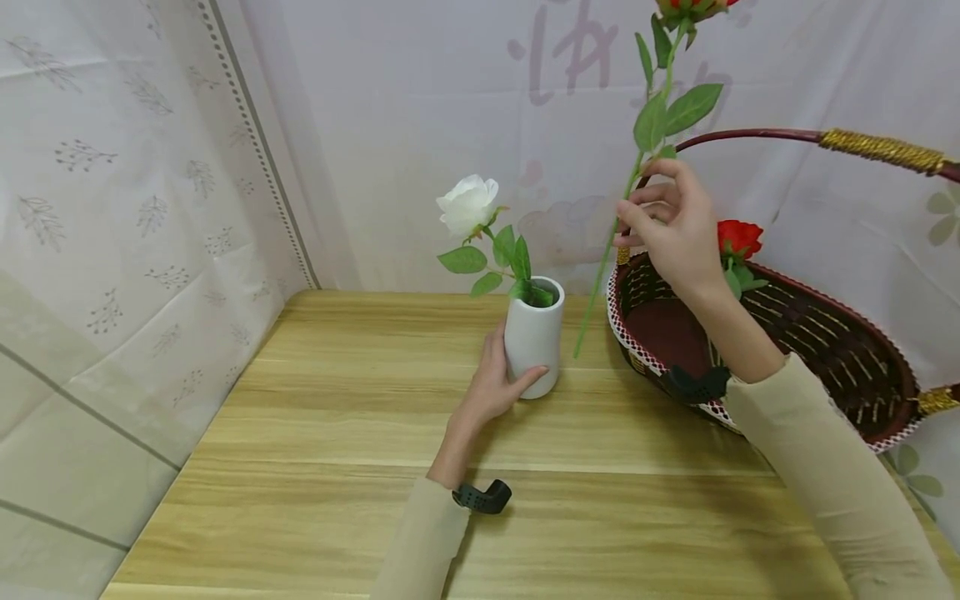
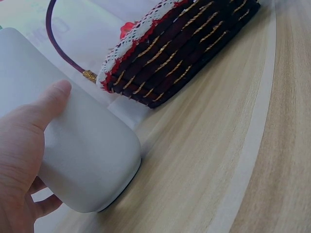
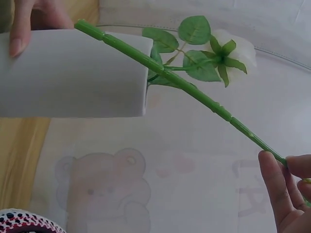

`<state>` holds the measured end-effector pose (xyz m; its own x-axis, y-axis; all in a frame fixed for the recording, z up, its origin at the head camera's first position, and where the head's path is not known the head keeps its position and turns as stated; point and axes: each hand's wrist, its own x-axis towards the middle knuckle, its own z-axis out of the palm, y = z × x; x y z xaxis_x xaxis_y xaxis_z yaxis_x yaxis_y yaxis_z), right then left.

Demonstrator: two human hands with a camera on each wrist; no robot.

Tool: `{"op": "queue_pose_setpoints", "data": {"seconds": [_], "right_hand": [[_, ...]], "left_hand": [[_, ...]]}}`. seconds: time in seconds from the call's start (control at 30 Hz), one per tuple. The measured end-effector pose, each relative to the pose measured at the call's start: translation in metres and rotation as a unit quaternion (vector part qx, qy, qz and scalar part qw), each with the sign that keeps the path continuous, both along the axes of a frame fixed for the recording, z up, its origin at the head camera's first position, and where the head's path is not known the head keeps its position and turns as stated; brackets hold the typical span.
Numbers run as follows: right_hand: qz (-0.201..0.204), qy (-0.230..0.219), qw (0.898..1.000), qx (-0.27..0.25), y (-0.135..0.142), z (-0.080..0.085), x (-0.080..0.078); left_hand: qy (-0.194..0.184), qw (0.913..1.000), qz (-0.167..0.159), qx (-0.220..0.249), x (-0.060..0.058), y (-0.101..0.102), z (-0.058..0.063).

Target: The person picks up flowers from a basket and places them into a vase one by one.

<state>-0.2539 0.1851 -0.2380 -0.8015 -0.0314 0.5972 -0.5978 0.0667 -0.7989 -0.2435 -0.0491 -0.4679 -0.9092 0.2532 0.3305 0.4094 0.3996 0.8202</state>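
A white vase [image 1: 534, 346] stands on the wooden table, and my left hand [image 1: 495, 379] grips its side, thumb across the front. Out of its mouth leans a white rose [image 1: 468, 206] with green leaves. My right hand [image 1: 678, 225] pinches the green stem of a red rose [image 1: 693, 8], whose bloom is partly cut off at the top of the head view. The bare lower stem [image 3: 170, 75] slants down to the right of the vase, its end in the air. In the left wrist view the thumb [image 2: 53, 99] presses on the vase.
To the right sits a dark woven basket [image 1: 840, 358] with lace trim and a tall handle [image 1: 885, 150]. Another red rose [image 1: 740, 239] stands in it, behind my right forearm. A printed curtain [image 1: 405, 125] hangs behind the wooden table [image 1: 337, 433].
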Motion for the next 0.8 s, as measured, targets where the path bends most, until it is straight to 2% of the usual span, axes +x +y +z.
{"op": "queue_pose_setpoints", "data": {"seconds": [0.13, 0.43, 0.8], "right_hand": [[0.001, 0.000, 1.000, -0.024, -0.002, 0.006, -0.004], [-0.017, 0.003, 0.999, -0.041, -0.005, 0.014, -0.016], [-0.016, 0.008, 0.993, -0.117, -0.004, 0.023, -0.026]], "left_hand": [[0.000, 1.0000, 0.000, -0.002, -0.001, 0.001, 0.001], [0.000, 1.0000, 0.000, -0.008, -0.001, 0.001, 0.001], [0.005, 1.0000, 0.002, -0.007, 0.000, 0.000, 0.000]]}}
